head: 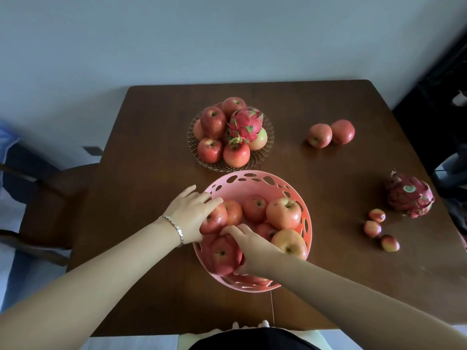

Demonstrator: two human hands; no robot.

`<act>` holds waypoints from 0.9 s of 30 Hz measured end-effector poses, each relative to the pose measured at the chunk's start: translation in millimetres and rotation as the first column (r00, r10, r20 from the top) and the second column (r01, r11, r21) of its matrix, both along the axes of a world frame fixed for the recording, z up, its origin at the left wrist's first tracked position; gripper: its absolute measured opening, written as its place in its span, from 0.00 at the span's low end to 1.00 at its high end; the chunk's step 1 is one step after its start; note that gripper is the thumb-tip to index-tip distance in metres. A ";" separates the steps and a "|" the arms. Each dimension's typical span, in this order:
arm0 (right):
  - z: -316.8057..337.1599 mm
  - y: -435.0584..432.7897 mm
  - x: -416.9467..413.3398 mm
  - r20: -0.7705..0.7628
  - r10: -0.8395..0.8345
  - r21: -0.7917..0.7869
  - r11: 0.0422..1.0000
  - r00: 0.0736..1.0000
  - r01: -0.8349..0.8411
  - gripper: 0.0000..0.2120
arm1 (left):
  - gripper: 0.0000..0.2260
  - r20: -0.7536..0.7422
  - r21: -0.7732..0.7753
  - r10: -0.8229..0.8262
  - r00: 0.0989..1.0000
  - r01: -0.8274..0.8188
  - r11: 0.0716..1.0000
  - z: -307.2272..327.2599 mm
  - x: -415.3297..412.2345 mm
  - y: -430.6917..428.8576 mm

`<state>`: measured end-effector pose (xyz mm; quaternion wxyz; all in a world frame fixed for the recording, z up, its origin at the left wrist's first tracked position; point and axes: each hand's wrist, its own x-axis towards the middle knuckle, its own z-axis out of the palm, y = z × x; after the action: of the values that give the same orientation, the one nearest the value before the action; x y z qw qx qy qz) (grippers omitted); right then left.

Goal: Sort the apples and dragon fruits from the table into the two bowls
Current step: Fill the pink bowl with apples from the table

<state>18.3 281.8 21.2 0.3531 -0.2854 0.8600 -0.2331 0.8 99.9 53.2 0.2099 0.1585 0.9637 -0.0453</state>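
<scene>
Brown wooden table [156,147]; pale wall [177,39] behind; chair [43,198] at left

Brown wooden table [156,137] against pale wall [177,39], chair [50,198] alongside.

Dim, soft indoor light, wide-angle warp.
Table [328,188] shows faint sheen right of the fingers [214,202]; weak shadows under fruit; edges bend and darken; the forearms nearest the camera go soft; mild overall blur, muted colour.
</scene>
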 end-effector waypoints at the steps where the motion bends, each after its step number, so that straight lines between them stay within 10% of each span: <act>1: -2.5 -1.6 3.1 -0.011 -0.040 -0.010 0.999 0.999 0.040 0.38 | 0.38 -0.011 0.000 -0.002 1.000 0.002 1.000 -1.0 -0.8 0.4; 27: 7.7 9.6 -8.6 0.137 -0.031 0.067 0.998 0.990 0.022 0.44 | 0.41 0.260 0.125 0.078 0.962 -0.114 0.986 1.7 14.6 -2.6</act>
<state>9.7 291.4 28.9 0.4177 -0.2456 0.8443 -0.2287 15.4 97.3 54.8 0.3224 0.1303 0.9361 0.0527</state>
